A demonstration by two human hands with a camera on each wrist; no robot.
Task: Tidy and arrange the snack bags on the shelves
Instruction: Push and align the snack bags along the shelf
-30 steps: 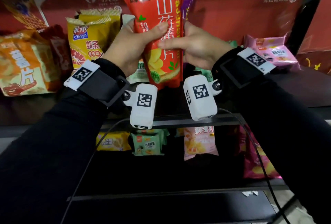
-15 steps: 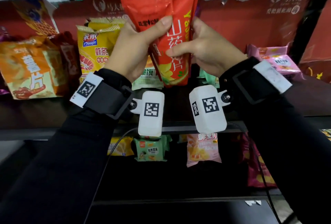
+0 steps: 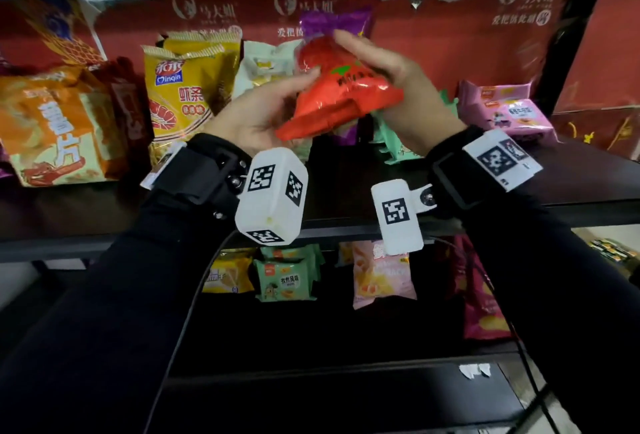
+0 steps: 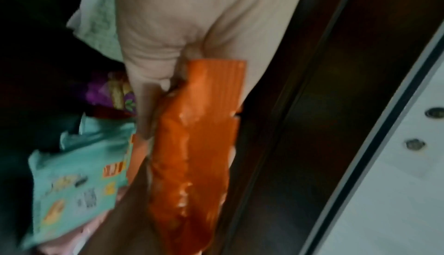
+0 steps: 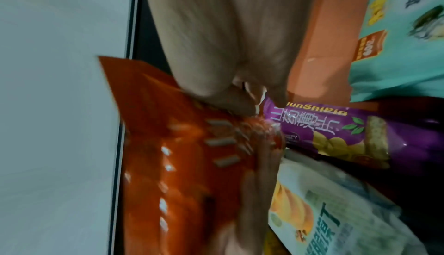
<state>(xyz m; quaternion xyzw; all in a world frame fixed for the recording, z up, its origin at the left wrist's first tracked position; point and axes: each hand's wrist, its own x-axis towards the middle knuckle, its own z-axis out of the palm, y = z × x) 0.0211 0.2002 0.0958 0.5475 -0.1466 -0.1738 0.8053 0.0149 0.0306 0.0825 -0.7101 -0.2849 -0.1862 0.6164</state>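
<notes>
Red foil, puffed with air: the chip bag point(image 3: 341, 97) lies tipped on its side in mid-air over the upper shelf point(image 3: 571, 187), the yellow shrimp-stick bags point(image 3: 183, 87) out at its nine o'clock. Going left to right, the left hand point(image 3: 258, 114) pinches its nine o'clock edge, and the right hand point(image 3: 398, 87) wraps its three o'clock end. It looks light, slippery and easily crushed, so I'd hold it by the flat crimped seams, not the belly.
</notes>
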